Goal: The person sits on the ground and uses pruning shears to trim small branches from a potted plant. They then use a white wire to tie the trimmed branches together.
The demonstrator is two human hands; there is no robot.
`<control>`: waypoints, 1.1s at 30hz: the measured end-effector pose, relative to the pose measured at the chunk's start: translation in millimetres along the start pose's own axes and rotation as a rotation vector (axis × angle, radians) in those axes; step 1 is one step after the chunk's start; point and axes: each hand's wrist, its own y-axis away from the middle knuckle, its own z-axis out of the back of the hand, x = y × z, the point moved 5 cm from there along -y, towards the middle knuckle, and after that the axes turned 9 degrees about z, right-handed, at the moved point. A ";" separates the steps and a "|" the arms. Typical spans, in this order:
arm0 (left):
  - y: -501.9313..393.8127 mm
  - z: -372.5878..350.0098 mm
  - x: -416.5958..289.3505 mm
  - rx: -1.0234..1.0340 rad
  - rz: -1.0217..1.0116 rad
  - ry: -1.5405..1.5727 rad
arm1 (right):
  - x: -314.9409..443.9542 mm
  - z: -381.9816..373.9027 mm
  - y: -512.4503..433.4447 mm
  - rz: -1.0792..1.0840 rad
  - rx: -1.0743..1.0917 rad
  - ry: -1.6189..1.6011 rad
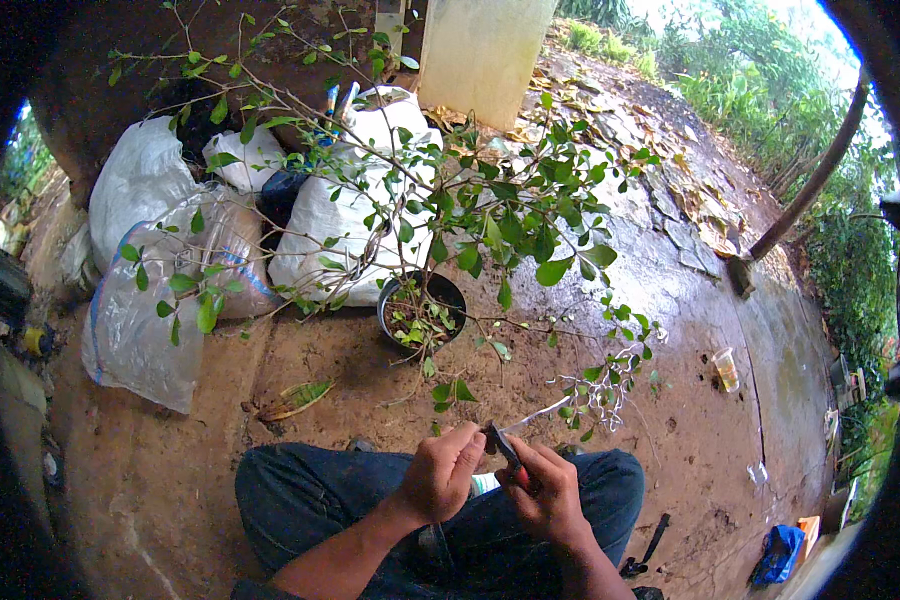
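Over my crossed legs, my right hand (541, 487) is closed around a hand tool with a red-and-black handle (521, 474), which looks like pliers or cutters. My left hand (444, 469) is pinched close beside the tool's dark head; what its fingers hold is hidden. A pale wire (544, 412) runs from the tool's head to a loose tangle of wire (607, 394) on the ground at the right. Beyond my hands stands a leafy, wide-branching shrub (510, 217) in a round black pot (459, 294).
Behind the pot are full white sacks (330, 225) and a clear plastic bag (146, 322). A fallen leaf (298, 400) lies left, a plastic cup (726, 370) right. A dark strap-like item (654, 538) and a blue bag (777, 553) lie lower right.
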 end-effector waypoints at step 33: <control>-5.6 -12.2 16.6 -0.057 0.026 0.376 | -16.0 9.7 2.8 -0.214 -0.196 0.117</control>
